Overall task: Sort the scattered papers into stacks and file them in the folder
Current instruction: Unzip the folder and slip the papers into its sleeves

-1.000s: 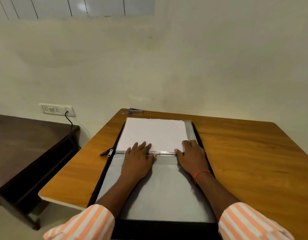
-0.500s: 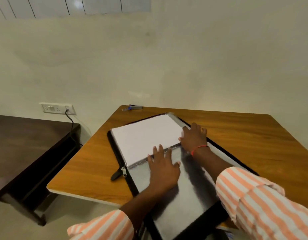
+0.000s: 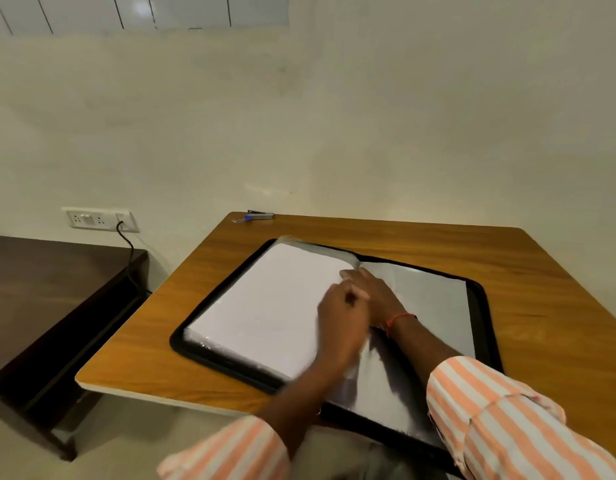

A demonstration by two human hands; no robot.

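Observation:
A black zip folder [image 3: 209, 355] lies open and askew on the wooden table [image 3: 549, 292]. A stack of white paper [image 3: 265, 306] fills its left half, under a clear sleeve. The right half shows grey clear sleeves [image 3: 434, 306]. My right hand [image 3: 374, 294], with a red thread at the wrist, lies flat along the spiral spine, its fingers pointing to the far edge of the paper. My left hand [image 3: 339, 323] rests on the paper's right edge just beside it, blurred by motion, holding nothing that I can see.
A small stapler [image 3: 261, 215] with a blue clip beside it sits at the table's far left corner. A low dark side table [image 3: 50, 292] stands to the left. A wall socket [image 3: 98, 219] with a black cable hangs above it.
The folder has turned anticlockwise under both hands, so the paper half went from the far side to the left. The hands have come together at the spine.

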